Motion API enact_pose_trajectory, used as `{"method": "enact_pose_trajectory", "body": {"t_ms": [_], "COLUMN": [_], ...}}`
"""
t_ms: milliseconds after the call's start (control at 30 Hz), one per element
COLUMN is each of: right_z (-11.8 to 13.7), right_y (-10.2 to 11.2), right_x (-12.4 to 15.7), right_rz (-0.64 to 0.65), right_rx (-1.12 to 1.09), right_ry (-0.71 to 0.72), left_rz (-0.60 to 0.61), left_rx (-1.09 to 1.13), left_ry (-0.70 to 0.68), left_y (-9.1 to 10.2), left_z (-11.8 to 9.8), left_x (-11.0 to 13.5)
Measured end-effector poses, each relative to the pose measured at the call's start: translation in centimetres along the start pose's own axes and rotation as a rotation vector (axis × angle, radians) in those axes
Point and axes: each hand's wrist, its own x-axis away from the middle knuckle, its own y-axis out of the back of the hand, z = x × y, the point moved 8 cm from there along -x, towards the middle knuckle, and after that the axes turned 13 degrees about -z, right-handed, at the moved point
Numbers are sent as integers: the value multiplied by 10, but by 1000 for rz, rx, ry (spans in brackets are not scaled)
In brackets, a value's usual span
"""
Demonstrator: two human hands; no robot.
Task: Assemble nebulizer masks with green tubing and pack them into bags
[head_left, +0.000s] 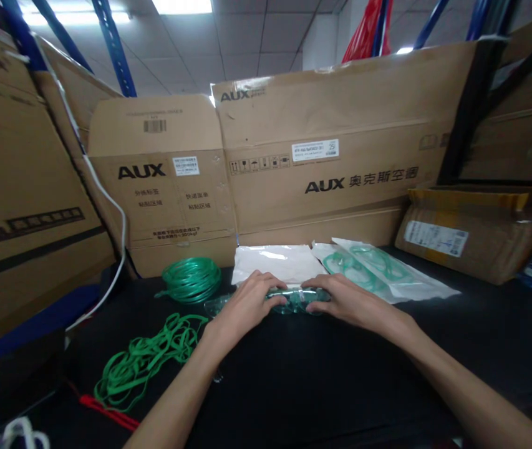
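Observation:
My left hand and my right hand both press down on a clear plastic bundle with green tubing inside, lying on the black table. Fingers of each hand curl over the bundle, meeting near its middle. A white band shows around the bundle between the two hands. Behind it lies a flat white bag.
Sealed clear packets with green tubing lie to the right. A coil of green tube and loose green bands lie at the left. AUX cardboard boxes wall the back; an open carton sits at right.

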Motion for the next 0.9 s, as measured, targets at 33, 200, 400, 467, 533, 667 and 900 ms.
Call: {"method": "enact_pose_trajectory", "body": {"t_ms": [33,200,400,467,533,667,900], "right_z": [2,3,-6,-6,-3,2,9], "right_y": [0,0,1,1,3,7,24], "right_x": [1,2,-1,-2,-2,-1,-1], "right_rz": [-1,-8,2,1,-3,-28,-139], "right_rx": [1,-9,-37,-44,-49,-52,-42], "right_ry": [5,26,25,21,19,26,68], "left_rz": [-6,-31,-36,-38,-45,-60,-159], "left_rx": [10,36,44,47,52,75,202], "left_ry": [3,16,13,13,17,22,50], "left_y": [0,-2,-1,-1,0,1,14], "left_z": [1,4,2,1,0,-1,-8], "left_x": [0,0,0,0,1,2,-2]}}
